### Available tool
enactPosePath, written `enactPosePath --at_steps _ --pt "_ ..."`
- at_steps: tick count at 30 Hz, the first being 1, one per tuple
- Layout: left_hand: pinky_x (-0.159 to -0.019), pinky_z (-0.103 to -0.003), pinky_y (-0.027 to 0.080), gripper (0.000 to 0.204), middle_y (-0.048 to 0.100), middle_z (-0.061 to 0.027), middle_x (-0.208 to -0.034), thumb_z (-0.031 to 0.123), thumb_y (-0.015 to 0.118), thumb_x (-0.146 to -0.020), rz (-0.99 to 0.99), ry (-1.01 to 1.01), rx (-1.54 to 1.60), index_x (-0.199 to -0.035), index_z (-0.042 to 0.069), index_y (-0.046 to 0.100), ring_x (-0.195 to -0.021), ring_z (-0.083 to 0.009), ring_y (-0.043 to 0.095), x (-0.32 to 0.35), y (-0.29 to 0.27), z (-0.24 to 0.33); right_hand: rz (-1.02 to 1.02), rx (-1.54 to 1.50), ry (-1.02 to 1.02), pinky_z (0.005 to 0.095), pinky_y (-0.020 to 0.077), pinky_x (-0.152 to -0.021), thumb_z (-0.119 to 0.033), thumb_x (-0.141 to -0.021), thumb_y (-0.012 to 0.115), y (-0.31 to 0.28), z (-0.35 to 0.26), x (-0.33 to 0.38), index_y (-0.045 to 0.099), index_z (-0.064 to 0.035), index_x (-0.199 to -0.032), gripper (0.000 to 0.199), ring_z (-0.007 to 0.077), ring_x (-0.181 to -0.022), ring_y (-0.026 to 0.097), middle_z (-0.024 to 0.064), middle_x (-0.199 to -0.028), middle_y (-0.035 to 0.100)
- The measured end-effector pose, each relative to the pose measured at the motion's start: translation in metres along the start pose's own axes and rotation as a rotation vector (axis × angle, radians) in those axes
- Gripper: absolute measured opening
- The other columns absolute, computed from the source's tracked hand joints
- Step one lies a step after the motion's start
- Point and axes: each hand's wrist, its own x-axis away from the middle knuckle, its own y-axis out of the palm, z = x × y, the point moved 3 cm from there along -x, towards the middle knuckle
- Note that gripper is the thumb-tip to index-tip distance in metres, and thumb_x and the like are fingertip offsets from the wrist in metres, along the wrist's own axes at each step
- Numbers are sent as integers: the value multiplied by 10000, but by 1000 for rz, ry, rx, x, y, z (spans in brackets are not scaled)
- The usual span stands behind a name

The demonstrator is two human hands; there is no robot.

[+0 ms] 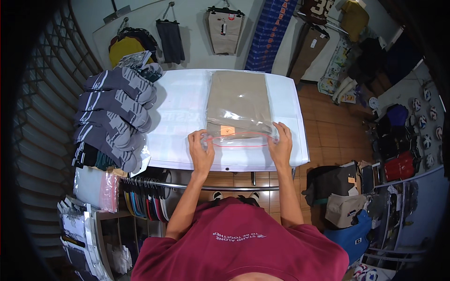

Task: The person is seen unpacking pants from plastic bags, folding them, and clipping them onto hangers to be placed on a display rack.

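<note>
Folded khaki trousers (pixel 238 91) lie flat inside a clear plastic bag (pixel 241 141) on the white-covered table (pixel 178 122). An orange label (pixel 228 130) shows near the end of the garment closest to me. Red lines run along the bag's near edge. My left hand (pixel 201 152) pinches the bag's near left corner. At the near right corner, my right hand (pixel 281 145) has its fingers closed on the same edge. Between the two hands the plastic is stretched fairly straight.
Stacked grey garments (pixel 117 112) cover the table's left end. Below the near edge runs a metal rail (pixel 225 188) with several hangers (pixel 147 201). Clothes hang on the far wall. Bags (pixel 344 208) stand on the tiled floor (pixel 323 122) at right.
</note>
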Motion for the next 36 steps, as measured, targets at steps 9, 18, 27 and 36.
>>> enactPosePath --at_steps 9,18,27,36 --pt "-701 -345 463 92 546 -121 -920 -25 602 -809 -34 68 -40 -897 1 589 -850 -251 547 -1 -5 1 148 -50 215 386 478 -626 -90 -765 757 -14 23 20 655 14 -903 201 272 -676 603 143 -842 648" --pt "-687 -349 475 247 524 -116 -1012 93 699 -779 -207 91 -22 -956 25 542 -913 -253 541 -13 -14 -3 -55 59 -91 454 369 -914 -285 -802 723 41 -48 47 672 -32 -1055 361 297 -1031 565 185 -1062 635" --pt "-998 -435 395 652 469 -187 -1319 397 676 -849 -384 39 -16 -1314 7 439 -1242 -327 458 -92 24 -20 -492 275 53 725 132 -1033 -446 -897 530 89 -61 22 395 -44 -1409 665 467 -1388 200 259 -1497 262" --pt "-1065 -467 344 859 413 -259 -1394 536 647 -812 -442 159 -207 -1393 -21 348 -1286 -420 382 -205 105 -58 -457 289 96 804 -12 -963 -554 -882 488 128 -46 -9 336 -139 -1467 733 529 -1399 73 262 -1534 172"
